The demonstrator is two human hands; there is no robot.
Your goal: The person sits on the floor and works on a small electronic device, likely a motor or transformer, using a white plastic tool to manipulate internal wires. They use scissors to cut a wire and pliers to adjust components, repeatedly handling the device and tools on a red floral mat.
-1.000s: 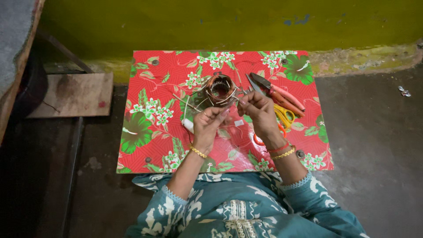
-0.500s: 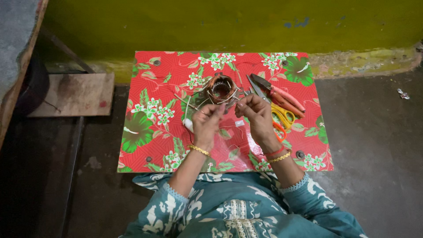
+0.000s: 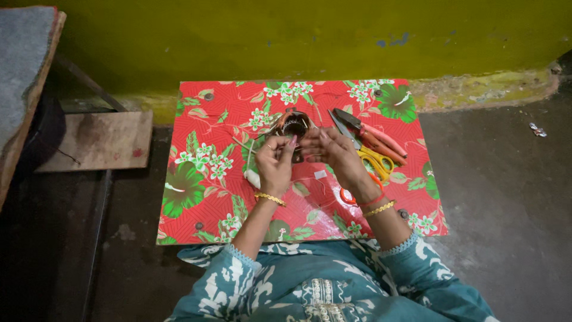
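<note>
Head view, looking down. I see my left hand (image 3: pixel 275 162) and right hand (image 3: pixel 333 152) raised close together over a red floral board (image 3: pixel 202 179), fingertips nearly meeting at the centre of the frame. The left hand is closed to a narrow pinch, thumb against forefinger; what it pinches is too fine to make out, possibly a thin wire or thread. The right hand is half curled, fingers bent toward the left hand's tips; I cannot tell whether it grips anything.

At 12 o'clock from the hands, just beyond the fingertips, lies a small coil of brownish wire (image 3: pixel 295 124) on the board. At 3 o'clock from the right hand lie yellow-handled scissors (image 3: pixel 374 160), and touching them, toward 1 o'clock, red-handled pliers (image 3: pixel 372 136). A white cylindrical object (image 3: pixel 252 177) lies on the board at 8 o'clock from the left hand, partly under it. A small white scrap (image 3: pixel 320 175) rests at 6 o'clock, between the wrists.

Each wrist carries a gold bangle. The board meets a yellow-green wall (image 3: pixel 310 36) at 12 o'clock; a wooden plank (image 3: pixel 95 140) lies at 9 o'clock.
</note>
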